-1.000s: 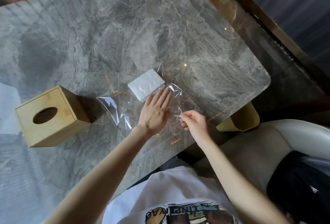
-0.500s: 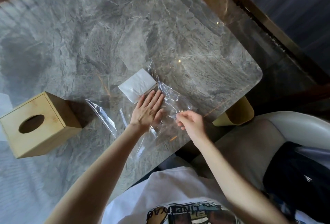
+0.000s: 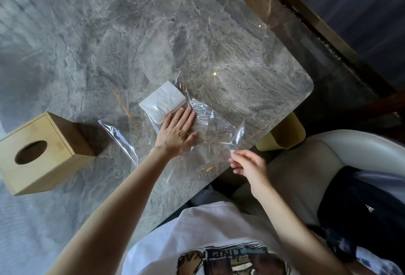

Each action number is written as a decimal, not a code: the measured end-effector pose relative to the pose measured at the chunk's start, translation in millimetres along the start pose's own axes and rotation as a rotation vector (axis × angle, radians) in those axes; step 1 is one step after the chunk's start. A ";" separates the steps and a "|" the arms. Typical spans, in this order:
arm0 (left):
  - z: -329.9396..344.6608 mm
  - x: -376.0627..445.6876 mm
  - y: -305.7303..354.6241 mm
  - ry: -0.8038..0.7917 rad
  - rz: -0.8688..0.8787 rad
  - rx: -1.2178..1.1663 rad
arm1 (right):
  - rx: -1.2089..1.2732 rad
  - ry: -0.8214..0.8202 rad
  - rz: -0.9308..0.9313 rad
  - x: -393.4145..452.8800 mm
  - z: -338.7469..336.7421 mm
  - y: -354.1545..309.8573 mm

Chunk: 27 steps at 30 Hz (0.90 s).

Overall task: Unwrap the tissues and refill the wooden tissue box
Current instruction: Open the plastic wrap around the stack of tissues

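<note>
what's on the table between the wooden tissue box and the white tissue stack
In the head view, bare grey marble table, the box's shadow and a clear plastic wrap's left end lie before the stack.

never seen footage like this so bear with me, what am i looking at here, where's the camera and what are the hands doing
No machine here: a person wears a camera on the head, looking down at their own arms. On the grey marble table lie a stack of white tissues, partly on a sheet of clear plastic wrap, and a wooden tissue box with an oval opening. The left hand presses flat on the wrap. The right hand pinches the wrap's edge between its fingers.
</note>
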<state>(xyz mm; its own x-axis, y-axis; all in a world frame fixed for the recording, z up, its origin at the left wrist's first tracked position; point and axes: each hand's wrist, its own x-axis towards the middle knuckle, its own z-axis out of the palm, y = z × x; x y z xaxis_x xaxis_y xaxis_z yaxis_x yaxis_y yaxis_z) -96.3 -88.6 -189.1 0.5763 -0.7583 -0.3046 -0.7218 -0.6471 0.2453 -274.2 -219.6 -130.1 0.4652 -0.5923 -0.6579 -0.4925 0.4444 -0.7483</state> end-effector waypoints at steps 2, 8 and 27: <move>1.5 0.1 -0.7 0.010 0.004 0.008 | 0.119 -0.016 0.131 -4.8 -6.5 6.4; -1.9 3.7 -8.8 0.034 0.017 0.027 | 0.301 -0.063 0.411 -10.7 -17.2 21.1; -33.1 5.9 -12.0 0.063 -0.016 0.109 | -0.161 0.338 -0.072 20.0 -15.6 -8.9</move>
<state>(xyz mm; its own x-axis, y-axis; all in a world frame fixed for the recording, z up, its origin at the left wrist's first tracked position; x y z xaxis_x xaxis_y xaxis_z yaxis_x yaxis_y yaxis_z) -71.5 -88.0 -163.3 0.6086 -0.7536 -0.2482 -0.7478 -0.6494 0.1382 -272.0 -245.9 -135.3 0.2471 -0.8184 -0.5188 -0.5891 0.2982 -0.7510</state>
